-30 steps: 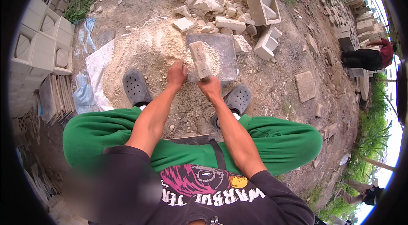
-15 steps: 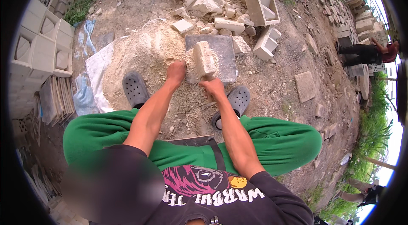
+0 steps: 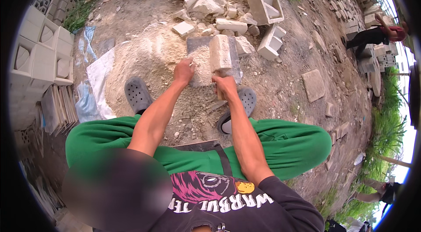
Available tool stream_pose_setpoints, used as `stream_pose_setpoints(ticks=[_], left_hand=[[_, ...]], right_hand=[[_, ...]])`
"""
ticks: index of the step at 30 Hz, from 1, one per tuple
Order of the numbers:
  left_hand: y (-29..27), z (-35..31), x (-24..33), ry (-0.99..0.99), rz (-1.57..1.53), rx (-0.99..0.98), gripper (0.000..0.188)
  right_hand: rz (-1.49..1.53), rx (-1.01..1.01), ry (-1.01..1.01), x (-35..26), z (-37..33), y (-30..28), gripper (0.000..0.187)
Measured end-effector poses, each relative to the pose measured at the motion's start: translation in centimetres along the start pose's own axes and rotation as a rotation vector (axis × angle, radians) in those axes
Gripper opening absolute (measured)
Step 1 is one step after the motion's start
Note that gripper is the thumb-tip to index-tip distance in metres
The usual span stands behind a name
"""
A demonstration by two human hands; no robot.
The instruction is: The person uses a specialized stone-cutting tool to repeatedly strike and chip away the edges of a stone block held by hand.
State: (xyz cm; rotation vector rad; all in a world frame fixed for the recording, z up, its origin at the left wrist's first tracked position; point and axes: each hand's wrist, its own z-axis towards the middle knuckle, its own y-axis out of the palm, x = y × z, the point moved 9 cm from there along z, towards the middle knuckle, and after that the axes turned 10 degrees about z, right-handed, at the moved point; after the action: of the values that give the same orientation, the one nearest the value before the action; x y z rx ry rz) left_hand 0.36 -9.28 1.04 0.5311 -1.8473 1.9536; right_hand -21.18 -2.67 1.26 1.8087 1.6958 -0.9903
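My right hand (image 3: 225,85) is wrapped round the short handle of a dust-covered mallet (image 3: 220,53) with a thick, pale, block-shaped head. The mallet head is over the right part of a dark flat slab (image 3: 192,44) on the ground. Pale crushed stone (image 3: 201,63) lies on the slab, left of the mallet. At the slab's left edge is my left hand (image 3: 184,71), its fingers curled in toward the crushed stone. What those fingers hold, if anything, is hidden.
A mound of pale grit (image 3: 144,56) spreads over a white sheet (image 3: 101,87) at left. Broken blocks (image 3: 206,1) and rubble lie beyond the slab. Whole blocks (image 3: 44,56) are stacked far left. My clogs (image 3: 137,91) flank my hands. A person (image 3: 377,37) stands at far right.
The mallet has moved right across the slab, along with my right hand, and shows more of the crushed stone. My left hand has shifted slightly, staying at the slab's left edge.
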Motion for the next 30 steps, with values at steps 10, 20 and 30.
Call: stream_pose_setpoints(ticks=[10,20,30], left_hand=[[2.2,-0.5,-1.2,0.049,-0.015,-0.009,0.012],[1.7,-0.8,-1.5,-0.156,-0.069,-0.039,0.014],[0.4,-4.6,-4.1,-0.382,-0.221,0.182,0.019]], right_hand=[[-0.273,0.079,-0.541,-5.7,-1.9,3.0,0.032],[-0.256,0.089,-0.296,1.5,0.0,3.3,0.031],[-0.456,0.069,-0.246,4.1,0.7,3.8,0.034]])
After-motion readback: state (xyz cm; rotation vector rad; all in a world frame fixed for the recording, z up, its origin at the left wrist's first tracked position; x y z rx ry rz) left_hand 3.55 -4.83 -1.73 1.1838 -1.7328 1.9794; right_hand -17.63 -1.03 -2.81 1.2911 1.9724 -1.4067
